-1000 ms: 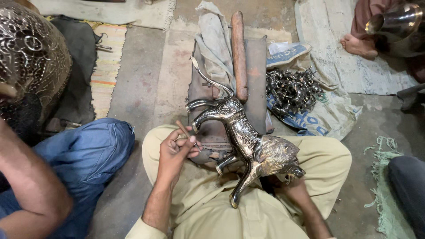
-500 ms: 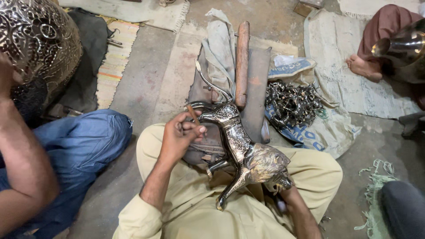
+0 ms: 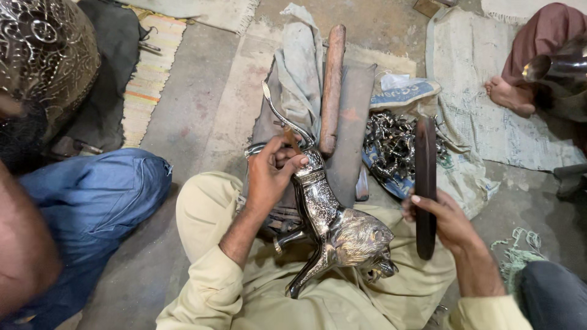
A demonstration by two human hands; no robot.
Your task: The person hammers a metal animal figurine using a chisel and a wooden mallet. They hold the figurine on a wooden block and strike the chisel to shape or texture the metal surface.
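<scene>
- My left hand [image 3: 269, 177] pinches a small chisel [image 3: 292, 139] against the rear of the silver lion figure [image 3: 333, 223].
- The lion lies on my lap, its head at five o'clock.
- My right hand [image 3: 449, 220], at three o'clock, grips a dark wooden bat [image 3: 425, 183].

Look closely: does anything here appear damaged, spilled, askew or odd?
Nothing stands out. The shiny silver metal lion figure lies on its side across the lap, steadied by the left hand; the right hand grips a dark wooden stick.
</scene>
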